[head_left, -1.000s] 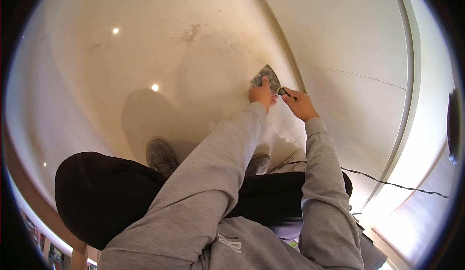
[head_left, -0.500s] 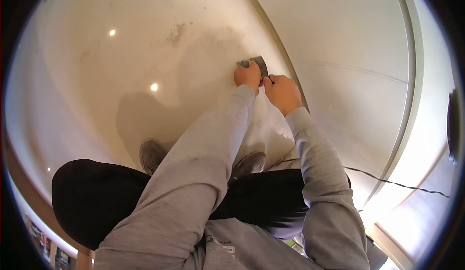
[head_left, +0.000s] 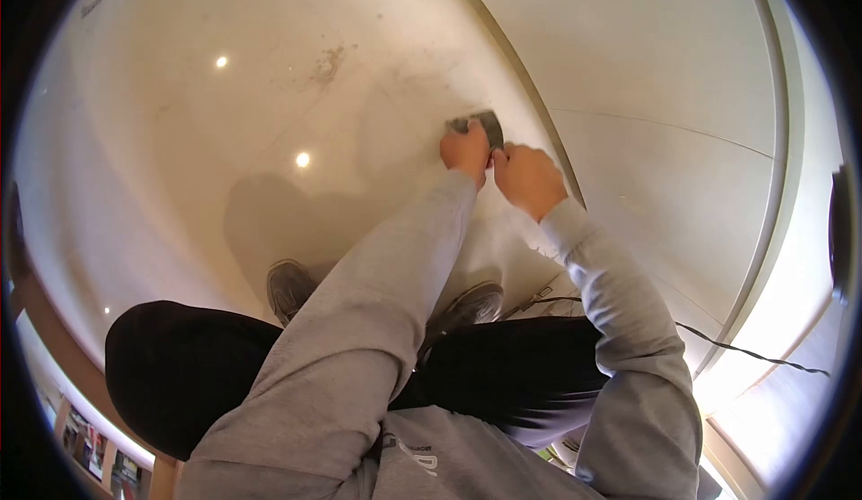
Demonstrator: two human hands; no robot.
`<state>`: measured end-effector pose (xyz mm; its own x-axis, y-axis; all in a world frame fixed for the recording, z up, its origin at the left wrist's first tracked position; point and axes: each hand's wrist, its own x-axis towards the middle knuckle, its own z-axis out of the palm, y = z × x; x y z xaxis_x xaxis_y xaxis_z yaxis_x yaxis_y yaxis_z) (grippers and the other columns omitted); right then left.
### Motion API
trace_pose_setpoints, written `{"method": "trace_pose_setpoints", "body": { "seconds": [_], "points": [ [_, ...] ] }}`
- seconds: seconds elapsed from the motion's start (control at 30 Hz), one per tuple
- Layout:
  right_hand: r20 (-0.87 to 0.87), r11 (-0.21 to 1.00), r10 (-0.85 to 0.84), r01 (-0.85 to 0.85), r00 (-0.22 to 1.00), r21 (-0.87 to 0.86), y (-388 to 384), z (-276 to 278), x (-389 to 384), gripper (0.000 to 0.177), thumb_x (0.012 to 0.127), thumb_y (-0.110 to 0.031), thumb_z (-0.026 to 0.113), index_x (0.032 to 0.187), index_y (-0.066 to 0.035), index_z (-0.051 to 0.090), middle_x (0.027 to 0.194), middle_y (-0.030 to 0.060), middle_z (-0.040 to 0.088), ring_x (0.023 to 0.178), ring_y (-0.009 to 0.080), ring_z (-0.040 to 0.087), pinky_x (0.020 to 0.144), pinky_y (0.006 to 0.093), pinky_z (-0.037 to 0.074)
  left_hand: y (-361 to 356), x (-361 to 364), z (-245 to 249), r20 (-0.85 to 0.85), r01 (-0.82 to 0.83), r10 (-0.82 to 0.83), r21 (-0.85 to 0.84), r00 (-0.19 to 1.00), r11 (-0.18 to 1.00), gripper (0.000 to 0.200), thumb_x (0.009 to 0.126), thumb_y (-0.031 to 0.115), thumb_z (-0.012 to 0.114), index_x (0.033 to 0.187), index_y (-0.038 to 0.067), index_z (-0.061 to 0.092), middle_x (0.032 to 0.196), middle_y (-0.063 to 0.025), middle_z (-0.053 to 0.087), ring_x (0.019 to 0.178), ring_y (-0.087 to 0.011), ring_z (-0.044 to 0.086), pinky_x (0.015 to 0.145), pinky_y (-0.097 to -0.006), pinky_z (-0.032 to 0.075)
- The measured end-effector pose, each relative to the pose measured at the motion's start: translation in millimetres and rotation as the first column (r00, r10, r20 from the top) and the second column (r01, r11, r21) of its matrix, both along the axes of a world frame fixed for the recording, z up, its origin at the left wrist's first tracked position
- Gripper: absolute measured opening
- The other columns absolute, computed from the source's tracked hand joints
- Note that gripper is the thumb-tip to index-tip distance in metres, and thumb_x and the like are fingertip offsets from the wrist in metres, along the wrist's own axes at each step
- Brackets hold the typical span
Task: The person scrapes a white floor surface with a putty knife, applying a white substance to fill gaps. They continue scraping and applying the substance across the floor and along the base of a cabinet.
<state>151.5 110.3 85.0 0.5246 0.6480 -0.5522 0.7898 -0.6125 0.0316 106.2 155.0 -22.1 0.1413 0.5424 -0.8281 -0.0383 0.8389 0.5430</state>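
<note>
A dark grey scraper (head_left: 492, 127) with a wide flat blade lies against the pale floor (head_left: 386, 15), close to the base of the white panel. My left hand (head_left: 463, 150) is closed over the blade, its thumb on the upper face and its fingers mostly out of sight. Just to the right, my right hand (head_left: 532, 181) is closed at the near end of the scraper. The handle is hidden in its grip. Both hands nearly touch each other.
Brown stains (head_left: 329, 65) mark the floor ahead. On the right rises a white panel (head_left: 664, 60) with a raised edge. A black twisted cord (head_left: 754, 346) runs along its lower side. My shoes (head_left: 289, 290) stand below my hands.
Both hands and the scraper appear slightly lower and farther right. The whole view has shifted a little too. Each hand keeps its grip.
</note>
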Motion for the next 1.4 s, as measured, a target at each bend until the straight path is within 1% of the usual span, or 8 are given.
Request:
{"method": "trace_pose_setpoints", "body": {
  "seconds": [0.37,0.57,0.7,0.77,0.97,1.1,1.17,1.4],
  "points": [
    [-0.055,0.980,-0.108,0.097,0.993,-0.173,23.2,13.7,1.1,0.040,0.098,-0.037,0.041,0.097,-0.009,0.069,0.101,0.0171,0.069,0.099,0.0380,0.064,0.087,0.0494,0.051,15.3,-0.5,13.1,0.013,0.075,-0.073,-0.133,0.997,0.988,0.046,0.091,0.029,0.058,0.105,-0.014,0.062,0.090,-0.0228,0.068,0.066,-0.0288,0.068,0.049,-0.0381,0.054],
    [-0.019,0.992,-0.027,0.024,0.999,-0.127,14.5,-3.6,3.5,0.042,0.098,-0.038,0.040,0.100,-0.007,0.069,0.104,0.0197,0.068,0.100,0.0380,0.064,0.089,0.0501,0.050,2.5,10.2,-18.6,-0.224,0.028,0.014,0.185,0.975,0.982,0.043,0.092,0.029,0.058,0.097,-0.013,0.061,0.080,-0.0226,0.068,0.054,-0.0262,0.064,0.044,-0.0363,0.050],
    [-0.063,0.994,-0.090,0.086,0.994,-0.064,10.9,2.4,1.5,0.042,0.097,-0.037,0.042,0.096,-0.005,0.069,0.104,0.0207,0.069,0.099,0.0399,0.064,0.088,0.0496,0.050,19.3,-6.4,12.5,-0.142,0.271,-0.260,0.061,0.955,0.961,0.044,0.092,0.030,0.059,0.102,-0.013,0.061,0.087,-0.0217,0.068,0.051,-0.0249,0.062,0.042,-0.0370,0.049],
    [-0.065,0.993,0.005,-0.013,0.998,-0.121,0.3,4.3,-4.3,0.045,0.096,-0.039,0.044,0.100,-0.002,0.068,0.100,0.0239,0.069,0.099,0.0386,0.066,0.088,0.0485,0.052,0.4,-13.4,18.7,-0.181,0.144,-0.148,-0.034,0.972,0.989,0.056,0.089,0.035,0.062,0.109,-0.017,0.061,0.096,-0.0306,0.068,0.090,-0.0368,0.070,0.080,-0.0430,0.053],
    [-0.094,0.997,-0.065,0.060,0.993,-0.053,24.6,-3.2,10.0,0.047,0.096,-0.039,0.045,0.104,0.000,0.068,0.106,0.0237,0.068,0.103,0.0382,0.065,0.090,0.0474,0.051,33.5,-11.9,21.1,-0.037,0.331,-0.332,-0.032,0.942,0.943,0.051,0.089,0.034,0.062,0.105,-0.015,0.062,0.100,-0.0263,0.069,0.088,-0.0310,0.069,0.068,-0.0375,0.055],
    [-0.090,0.989,0.011,-0.024,0.996,-0.148,29.3,-1.7,8.6,0.045,0.095,-0.038,0.047,0.102,0.001,0.069,0.102,0.0234,0.069,0.099,0.0379,0.067,0.087,0.0465,0.052,14.1,0.4,-5.8,-0.122,-0.074,0.087,0.104,0.989,0.992,0.039,0.092,0.027,0.058,0.090,-0.012,0.063,0.069,-0.0194,0.065,0.046,-0.0241,0.059,0.038,-0.0360,0.043],
    [-0.132,0.976,-0.121,0.094,0.984,-0.198,39.8,0.8,16.0,0.046,0.095,-0.038,0.047,0.105,0.001,0.068,0.108,0.0235,0.068,0.104,0.0387,0.065,0.090,0.0458,0.051,33.3,-4.8,2.7,0.093,0.201,-0.187,-0.168,0.978,0.965,0.047,0.089,0.029,0.063,0.107,-0.014,0.062,0.102,-0.0249,0.069,0.088,-0.0267,0.069,0.068,-0.0372,0.055],
    [-0.059,0.979,-0.080,0.067,0.995,-0.193,47.6,6.4,5.9,0.045,0.095,-0.040,0.048,0.107,0.000,0.067,0.107,0.0230,0.069,0.104,0.0391,0.065,0.090,0.0461,0.051,47.1,-13.0,34.3,-0.010,0.186,-0.188,-0.092,0.982,0.978,0.050,0.088,0.029,0.061,0.108,-0.016,0.061,0.104,-0.0273,0.068,0.087,-0.0279,0.069,0.070,-0.0390,0.054]
  ]
}}
